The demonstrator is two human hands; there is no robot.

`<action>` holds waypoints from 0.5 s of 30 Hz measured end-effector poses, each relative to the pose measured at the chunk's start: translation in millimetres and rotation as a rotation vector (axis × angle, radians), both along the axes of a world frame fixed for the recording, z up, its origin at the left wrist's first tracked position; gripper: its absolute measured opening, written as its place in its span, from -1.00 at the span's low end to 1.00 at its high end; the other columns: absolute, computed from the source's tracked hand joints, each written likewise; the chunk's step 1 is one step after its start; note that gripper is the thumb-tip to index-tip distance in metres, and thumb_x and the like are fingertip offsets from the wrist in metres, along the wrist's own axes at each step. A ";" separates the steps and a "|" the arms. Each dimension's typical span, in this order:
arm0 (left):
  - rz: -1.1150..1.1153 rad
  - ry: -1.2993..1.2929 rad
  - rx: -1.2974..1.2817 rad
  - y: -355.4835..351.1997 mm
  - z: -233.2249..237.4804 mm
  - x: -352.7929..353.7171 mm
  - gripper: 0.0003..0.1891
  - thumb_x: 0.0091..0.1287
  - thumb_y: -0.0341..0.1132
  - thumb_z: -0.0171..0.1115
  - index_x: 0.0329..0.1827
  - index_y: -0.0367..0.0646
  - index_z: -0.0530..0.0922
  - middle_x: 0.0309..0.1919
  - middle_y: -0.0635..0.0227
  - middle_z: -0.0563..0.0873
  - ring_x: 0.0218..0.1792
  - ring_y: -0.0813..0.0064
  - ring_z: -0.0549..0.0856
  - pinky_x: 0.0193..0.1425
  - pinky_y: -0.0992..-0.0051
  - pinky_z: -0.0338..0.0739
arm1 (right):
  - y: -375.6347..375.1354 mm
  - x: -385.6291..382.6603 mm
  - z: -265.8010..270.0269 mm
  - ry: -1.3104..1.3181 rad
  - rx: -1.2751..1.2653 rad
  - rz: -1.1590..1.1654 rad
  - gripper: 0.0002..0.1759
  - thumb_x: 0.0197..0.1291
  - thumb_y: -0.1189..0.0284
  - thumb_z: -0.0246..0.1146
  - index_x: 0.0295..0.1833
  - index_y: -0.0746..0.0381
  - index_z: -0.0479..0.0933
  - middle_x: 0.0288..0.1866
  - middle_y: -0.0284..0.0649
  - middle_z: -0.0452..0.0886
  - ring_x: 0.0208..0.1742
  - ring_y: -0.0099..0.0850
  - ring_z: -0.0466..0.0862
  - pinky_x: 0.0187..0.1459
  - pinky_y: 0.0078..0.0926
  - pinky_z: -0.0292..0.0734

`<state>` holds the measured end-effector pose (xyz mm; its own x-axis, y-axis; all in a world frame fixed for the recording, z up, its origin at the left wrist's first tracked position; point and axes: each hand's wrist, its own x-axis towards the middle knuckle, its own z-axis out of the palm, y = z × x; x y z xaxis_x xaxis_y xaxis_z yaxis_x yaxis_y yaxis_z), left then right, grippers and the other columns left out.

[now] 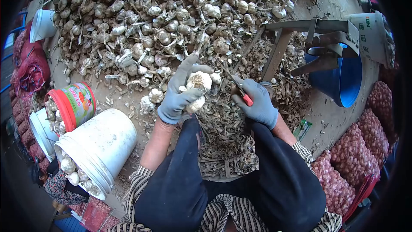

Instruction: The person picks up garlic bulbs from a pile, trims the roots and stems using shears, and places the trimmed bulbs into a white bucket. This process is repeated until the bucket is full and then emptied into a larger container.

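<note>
My left hand [178, 92], in a grey glove, is closed around garlic bulbs [201, 80], with a second bulb [195, 105] showing below the thumb. Its index finger points up toward the heap. Across from it, my gloved right hand [257, 103] grips a red-handled cutting tool [247, 99]. The tool's long narrow blade [229, 75] slants up and left, its tip a little right of the held garlic. Between my knees lies a thick layer of dry stalk trimmings [227, 141].
A large garlic heap [171, 21] spreads ahead. At left stand a white bucket [109, 141] and a red-rimmed bucket [79, 103], both holding garlic. A metal frame [279, 51] and blue bucket [343, 79] are at right, with filled net sacks [356, 154] behind. A person [64, 189] is at lower left.
</note>
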<state>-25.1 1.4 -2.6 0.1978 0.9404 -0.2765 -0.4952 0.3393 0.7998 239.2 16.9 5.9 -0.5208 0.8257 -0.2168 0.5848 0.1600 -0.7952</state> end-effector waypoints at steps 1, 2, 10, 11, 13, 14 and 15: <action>-0.030 0.158 0.028 2.5 7.1 -4.1 0.02 0.14 -0.27 0.48 0.68 -0.17 0.12 0.25 0.07 0.66 0.02 0.42 0.75 0.13 0.46 0.66 | -1.7 0.2 -5.4 0.010 0.079 0.005 -0.39 0.29 0.28 0.40 0.43 0.14 0.47 -0.23 -0.12 0.58 -0.12 -0.10 0.62 -0.06 -0.17 0.55; -0.062 0.313 0.058 4.8 12.8 -6.1 0.04 0.11 -0.30 0.46 0.69 -0.20 0.10 0.25 0.10 0.68 0.04 0.42 0.75 0.19 0.49 0.62 | -1.9 0.3 -3.9 0.012 0.083 0.006 -0.39 0.29 0.28 0.40 0.43 0.14 0.47 -0.23 -0.12 0.58 -0.12 -0.10 0.62 -0.06 -0.17 0.55; -0.118 0.838 0.276 -5.0 21.4 8.4 0.11 -0.01 -0.32 0.49 0.67 -0.28 0.09 0.11 0.14 0.77 0.12 0.33 0.74 0.32 0.39 0.54 | 4.7 -3.0 21.4 -0.379 0.255 0.214 -0.29 0.21 0.11 0.40 0.42 0.17 0.47 -0.19 -0.17 0.57 -0.06 -0.15 0.58 -0.02 -0.14 0.45; -0.128 0.880 0.289 -8.2 22.3 8.9 0.12 -0.01 -0.33 0.49 0.67 -0.29 0.08 0.12 0.15 0.77 0.12 0.33 0.74 0.31 0.39 0.55 | 2.9 -2.1 21.7 -0.425 0.266 0.255 -0.32 0.22 0.16 0.39 0.42 0.18 0.47 -0.21 -0.18 0.57 -0.09 -0.15 0.58 -0.05 -0.16 0.46; -0.164 0.882 0.284 -12.8 24.2 7.8 0.13 0.03 -0.35 0.49 0.68 -0.34 0.03 0.14 0.11 0.75 0.11 0.37 0.74 0.26 0.42 0.58 | 0.3 -0.4 21.1 -0.430 0.260 0.288 -0.33 0.21 0.21 0.37 0.42 0.17 0.46 -0.23 -0.18 0.59 -0.11 -0.14 0.61 -0.09 -0.16 0.48; -0.167 0.874 0.283 -15.9 26.9 8.2 0.13 0.03 -0.35 0.49 0.68 -0.34 0.03 0.14 0.11 0.75 0.11 0.37 0.74 0.26 0.42 0.58 | -2.4 1.7 20.9 -0.438 0.251 0.315 -0.33 0.20 0.26 0.36 0.43 0.15 0.45 -0.25 -0.18 0.61 -0.14 -0.14 0.64 -0.12 -0.16 0.50; -0.145 0.667 0.139 -17.7 32.8 10.2 0.14 0.05 -0.37 0.52 0.68 -0.38 -0.02 0.16 0.09 0.73 0.12 0.39 0.72 0.27 0.44 0.57 | -5.2 4.8 21.1 -0.448 0.248 0.312 -0.33 0.20 0.26 0.36 0.43 0.15 0.45 -0.25 -0.18 0.61 -0.14 -0.14 0.64 -0.12 -0.16 0.50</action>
